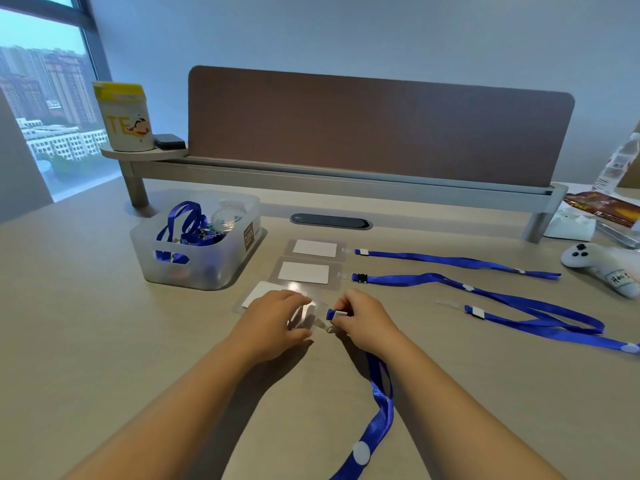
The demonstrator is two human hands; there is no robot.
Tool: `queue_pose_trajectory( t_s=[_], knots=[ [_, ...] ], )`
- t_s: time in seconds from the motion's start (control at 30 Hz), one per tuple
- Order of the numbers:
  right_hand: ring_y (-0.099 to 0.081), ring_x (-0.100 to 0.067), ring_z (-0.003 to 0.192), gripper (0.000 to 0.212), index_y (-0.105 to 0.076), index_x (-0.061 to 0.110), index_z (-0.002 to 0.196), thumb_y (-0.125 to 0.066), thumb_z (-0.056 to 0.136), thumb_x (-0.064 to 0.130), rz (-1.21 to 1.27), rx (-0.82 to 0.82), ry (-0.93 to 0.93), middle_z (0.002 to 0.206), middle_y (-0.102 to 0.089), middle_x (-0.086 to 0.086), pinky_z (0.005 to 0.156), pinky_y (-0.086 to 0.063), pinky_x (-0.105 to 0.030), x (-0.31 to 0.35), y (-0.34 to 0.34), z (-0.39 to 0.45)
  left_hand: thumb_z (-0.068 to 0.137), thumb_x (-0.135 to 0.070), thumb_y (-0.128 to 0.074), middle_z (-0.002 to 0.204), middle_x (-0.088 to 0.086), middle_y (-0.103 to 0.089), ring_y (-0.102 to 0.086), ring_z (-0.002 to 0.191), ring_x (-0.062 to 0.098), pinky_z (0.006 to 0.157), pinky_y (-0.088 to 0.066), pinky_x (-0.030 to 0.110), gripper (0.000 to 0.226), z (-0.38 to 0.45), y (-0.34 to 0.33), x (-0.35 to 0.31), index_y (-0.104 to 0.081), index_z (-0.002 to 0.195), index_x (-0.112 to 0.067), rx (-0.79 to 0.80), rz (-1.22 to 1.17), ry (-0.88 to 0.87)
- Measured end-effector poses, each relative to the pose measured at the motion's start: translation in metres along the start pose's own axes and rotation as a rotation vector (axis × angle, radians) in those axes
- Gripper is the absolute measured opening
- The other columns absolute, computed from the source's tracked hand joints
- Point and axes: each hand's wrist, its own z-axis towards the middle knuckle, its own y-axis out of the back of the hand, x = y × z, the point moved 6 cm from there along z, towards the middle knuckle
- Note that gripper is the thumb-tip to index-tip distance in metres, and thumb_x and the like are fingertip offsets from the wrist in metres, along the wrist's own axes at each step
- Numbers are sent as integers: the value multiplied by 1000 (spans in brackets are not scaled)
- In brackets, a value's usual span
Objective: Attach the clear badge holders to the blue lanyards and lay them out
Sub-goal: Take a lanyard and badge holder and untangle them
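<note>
Right fingers [341,308]: my right hand [365,322] pinches the clip end of a blue lanyard [379,407], whose strap trails back toward me across the bench [104,341].
Left fingers [298,301]: my left hand [273,320] presses flat on a clear badge holder [258,294], fingers close together, its tab end just beside the clip.
Finished sets: two holders [314,248] [304,273] lie in a column beyond my hands, each joined to a lanyard [450,260] [485,289] stretched rightward.
Loose lanyard: a third one [540,322] lies to the right, no holder on it.
Bin [194,268]: translucent, left of the holders, with more blue lanyards inside.
</note>
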Motion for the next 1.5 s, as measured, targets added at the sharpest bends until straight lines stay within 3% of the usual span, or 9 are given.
queue_pose_trajectory(
  t_s=[0.13, 0.33, 0.43, 0.57, 0.73, 0.97, 1.17, 1.33, 1.5],
  knots=[
    [-55, -16, 86, 19, -44, 21, 79, -47, 91, 6, 72, 10, -6, 104, -61, -13, 66, -45, -20, 9, 6, -3, 86, -18, -52, 130, 7, -54, -51, 115, 23, 101, -42, 35, 35, -1, 8, -14, -47, 121, -19, -65, -27, -17],
    [-50, -15, 86, 22, -54, 8, 110, -49, 90, 15, 43, -21, 13, 96, -51, -4, 65, -41, -20, 13, 14, -10, 89, -19, -48, 123, 7, -59, -55, 107, 23, 90, -45, 29, 27, -6, 24, -28, -53, 115, -17, -175, 65, -70],
    [-49, -15, 80, 27, -58, 7, 110, -52, 90, 23, 53, -76, 37, 90, -54, -5, 67, -40, -23, 17, 21, -14, 88, -14, -48, 121, 10, -61, -57, 106, 25, 88, -46, 31, 26, -11, 35, -36, -55, 113, -12, -252, 16, -114],
    [-48, -9, 66, 19, -62, 5, 103, -53, 89, 14, 300, -98, 32, 78, -57, -1, 63, -41, -21, 24, 28, -20, 86, -10, -52, 113, 13, -65, -60, 101, 29, 84, -49, 35, 24, -15, 47, -41, -59, 108, -8, -350, -78, -138],
    [-44, -4, 58, 16, -63, 4, 98, -50, 89, 8, 370, -123, 80, 68, -52, 3, 54, -35, -15, 34, 35, -26, 84, -10, -55, 113, 11, -65, -60, 99, 26, 85, -50, 38, 28, -16, 53, -44, -56, 112, -13, -389, -124, -151],
    [-47, -6, 65, 10, -60, 10, 87, -50, 89, 9, 324, -175, 170, 68, -49, 6, 60, -40, -16, 42, 45, -29, 83, -22, -57, 115, 10, -63, -59, 99, 22, 79, -43, 23, 28, -14, 61, -53, -57, 109, -12, -409, -143, -146],
    [-52, -13, 88, 18, -63, 4, 100, -51, 90, 12, 115, -242, 234, 93, -60, -6, 79, -45, -24, 47, 54, -33, 83, -26, -57, 134, 5, -48, -43, 122, 20, 101, -39, 34, 41, -9, 64, -57, -46, 122, -21, -340, -122, -155],
    [-51, -12, 86, 21, -64, 3, 104, -49, 92, 12, -70, -309, 322, 108, -66, -13, 76, -40, -21, 57, 68, -40, 78, -33, -61, 149, 1, -24, -18, 137, 23, 113, -18, 43, 47, 0, 70, -61, -43, 122, -30, -308, 79, -176],
    [-60, -22, 97, 23, -62, 2, 107, -48, 92, 13, -135, -334, 332, 110, -66, -15, 76, -43, -21, 60, 70, -44, 79, -39, -57, 137, -1, -43, -26, 130, 19, 113, -11, 38, 29, 2, 72, -70, -55, 104, -24, -317, 213, -206]
  ],
)
